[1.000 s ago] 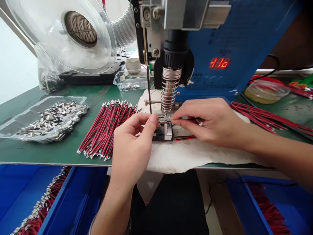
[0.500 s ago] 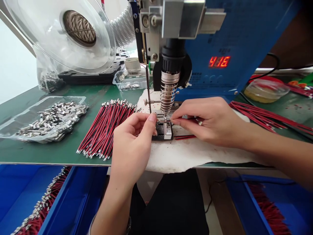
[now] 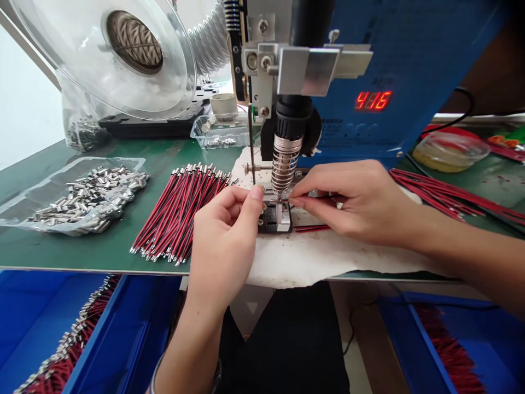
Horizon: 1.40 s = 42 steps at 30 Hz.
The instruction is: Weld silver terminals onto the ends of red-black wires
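My left hand (image 3: 225,235) is closed in a pinch at the left side of a small metal fixture (image 3: 283,216). What sits between its thumb and finger is too small and hidden to make out. From the other side, my right hand (image 3: 356,202) pinches a thin dark wire (image 3: 328,196), its fingertips close to the fixture. Between both hands, the spring-wrapped soldering iron (image 3: 286,158) points down, its tip at the top of the fixture. A thin feed tube (image 3: 251,148) runs down just left of the iron. Short red and black wires (image 3: 310,228) lie beside the fixture.
Left of my hands lie a pile of red-black wires (image 3: 176,213) with metal ends and a clear tray (image 3: 16,210) of metal connectors. A blue machine (image 3: 348,137) with a red display stands behind. More wires (image 3: 443,191) lie right. Blue bins (image 3: 135,328) sit below the table edge.
The soldering head, with its metal block and black holder, has come down toward the fixture. Both hands keep their pinches in nearly the same place. The view has shifted slightly.
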Each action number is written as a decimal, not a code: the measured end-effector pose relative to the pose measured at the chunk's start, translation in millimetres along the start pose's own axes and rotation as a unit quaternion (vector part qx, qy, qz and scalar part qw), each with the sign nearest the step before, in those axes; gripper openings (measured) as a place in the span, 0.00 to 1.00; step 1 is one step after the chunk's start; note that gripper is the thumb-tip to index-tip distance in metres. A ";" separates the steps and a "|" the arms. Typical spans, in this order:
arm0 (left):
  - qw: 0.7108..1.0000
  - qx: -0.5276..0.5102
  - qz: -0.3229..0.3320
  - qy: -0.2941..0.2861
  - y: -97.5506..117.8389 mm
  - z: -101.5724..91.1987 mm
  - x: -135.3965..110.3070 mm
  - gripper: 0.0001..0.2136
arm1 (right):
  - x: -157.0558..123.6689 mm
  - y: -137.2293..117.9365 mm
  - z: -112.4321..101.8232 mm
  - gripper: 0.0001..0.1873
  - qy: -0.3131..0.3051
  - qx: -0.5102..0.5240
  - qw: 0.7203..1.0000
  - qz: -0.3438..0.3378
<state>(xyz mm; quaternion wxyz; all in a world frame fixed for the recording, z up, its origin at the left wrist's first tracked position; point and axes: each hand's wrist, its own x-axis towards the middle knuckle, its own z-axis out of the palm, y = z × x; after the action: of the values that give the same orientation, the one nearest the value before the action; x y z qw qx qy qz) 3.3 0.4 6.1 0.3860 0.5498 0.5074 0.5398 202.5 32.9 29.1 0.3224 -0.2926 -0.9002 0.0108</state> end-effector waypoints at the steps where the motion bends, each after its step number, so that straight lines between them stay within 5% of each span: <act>1: 1.000 0.000 0.001 -0.001 -0.1 0.0 0.1 0.14 | -0.1 -0.2 0.3 0.09 0.003 0.000 1.000 0.002; 20: 1.000 0.009 -0.008 -0.002 -1.3 -0.9 0.0 0.15 | -1.9 -1.0 0.3 0.03 0.028 0.022 0.997 0.066; 42: 1.000 0.008 -0.008 -0.004 1.1 -0.5 -1.5 0.15 | -1.7 -0.4 -0.3 0.04 0.025 0.003 0.999 0.036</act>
<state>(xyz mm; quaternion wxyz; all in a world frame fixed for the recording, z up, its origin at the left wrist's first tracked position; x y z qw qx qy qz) 3.1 -1.3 7.0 0.3880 0.5506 0.5149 0.5303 203.5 31.7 28.4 0.3452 -0.3239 -0.8807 0.0173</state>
